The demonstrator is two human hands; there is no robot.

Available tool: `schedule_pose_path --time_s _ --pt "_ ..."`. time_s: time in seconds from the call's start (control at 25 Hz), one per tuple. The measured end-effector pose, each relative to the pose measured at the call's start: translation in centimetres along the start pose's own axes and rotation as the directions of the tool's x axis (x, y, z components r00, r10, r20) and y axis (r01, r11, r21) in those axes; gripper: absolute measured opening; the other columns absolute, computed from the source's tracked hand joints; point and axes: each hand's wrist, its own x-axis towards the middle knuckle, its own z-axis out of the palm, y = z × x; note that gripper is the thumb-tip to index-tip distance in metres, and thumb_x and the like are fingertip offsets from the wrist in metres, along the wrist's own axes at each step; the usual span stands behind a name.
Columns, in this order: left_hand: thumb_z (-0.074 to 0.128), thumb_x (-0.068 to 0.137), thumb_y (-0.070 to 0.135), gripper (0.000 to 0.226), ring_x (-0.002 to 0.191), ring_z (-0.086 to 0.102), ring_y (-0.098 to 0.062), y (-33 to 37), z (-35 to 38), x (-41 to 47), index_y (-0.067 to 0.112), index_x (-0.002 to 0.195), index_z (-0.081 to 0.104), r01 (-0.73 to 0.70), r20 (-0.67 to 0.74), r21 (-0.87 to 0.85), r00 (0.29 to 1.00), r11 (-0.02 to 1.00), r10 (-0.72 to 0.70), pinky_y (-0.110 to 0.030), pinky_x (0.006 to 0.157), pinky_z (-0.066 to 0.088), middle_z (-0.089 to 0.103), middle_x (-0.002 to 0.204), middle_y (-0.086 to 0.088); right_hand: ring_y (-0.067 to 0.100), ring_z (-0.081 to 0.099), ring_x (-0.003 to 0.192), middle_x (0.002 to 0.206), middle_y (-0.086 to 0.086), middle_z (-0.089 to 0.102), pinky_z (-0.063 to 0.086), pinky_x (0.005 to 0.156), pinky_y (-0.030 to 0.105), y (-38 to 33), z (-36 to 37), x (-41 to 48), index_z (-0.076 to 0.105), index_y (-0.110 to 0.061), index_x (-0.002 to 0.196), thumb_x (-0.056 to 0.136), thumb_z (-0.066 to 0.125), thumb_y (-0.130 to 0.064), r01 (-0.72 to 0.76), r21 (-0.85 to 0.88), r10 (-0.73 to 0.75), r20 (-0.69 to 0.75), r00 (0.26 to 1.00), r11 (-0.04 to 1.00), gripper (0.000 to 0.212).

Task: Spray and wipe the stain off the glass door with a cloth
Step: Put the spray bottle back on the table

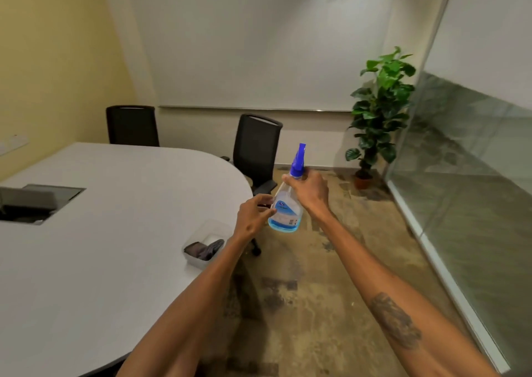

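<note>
Centre frame: grips spray bottle (285, 208) round its neck with right hand (309, 191). Holds it near upright, long axis leaning slightly right, blue nozzle topmost, base down above the floor. Brings left hand (253, 215), half curled, against the label, perhaps only touching. Cloth (204, 250) in tray (198, 263) on table (115, 232), lower centre; glass door (475, 160) far right.
</note>
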Motion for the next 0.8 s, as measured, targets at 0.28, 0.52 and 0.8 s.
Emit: schedule_pose_path --time_s 0.28,0.52,0.8 --pt "0.07 0.096 0.028 0.037 0.117 0.068 -0.026 -7.3 -3.8 5.3 0.013 0.13 0.067 0.18 -0.123 0.116 0.978 0.977 -0.166 -0.039 0.1 0.055 0.068 0.134 -0.007 0.022 0.069 0.085 0.096 0.006 0.071 0.06 0.08 0.038 1.8 11.4 7.0 0.068 -0.012 0.103 0.086 0.076 -0.032 -0.023 0.036 0.014 0.221 0.975 0.999 0.028" --pt "0.07 0.096 0.024 0.034 0.113 0.07 -0.024 -13.3 -5.8 7.1 0.012 0.128 0.067 0.331 -0.198 0.197 0.935 0.923 -0.293 -0.035 0.1 0.055 0.071 0.129 -0.007 0.021 0.065 0.088 0.099 0.005 0.068 0.057 0.089 0.041 4.1 19.2 10.7 0.065 -0.011 0.104 0.087 0.075 -0.029 -0.077 -0.003 0.075 0.273 0.959 0.997 0.027" --pt "0.064 0.097 0.023 0.038 0.122 0.066 -0.021 -20.8 -8.4 8.0 0.017 0.133 0.066 0.468 -0.183 0.329 0.884 0.82 -0.43 -0.035 0.108 0.049 0.069 0.135 -0.002 0.029 0.068 0.099 0.11 0.014 0.07 0.053 0.088 0.038 7.6 26.0 12.9 0.065 -0.004 0.109 0.089 0.074 -0.028 -0.182 -0.11 0.208 0.318 0.925 0.977 0.032"
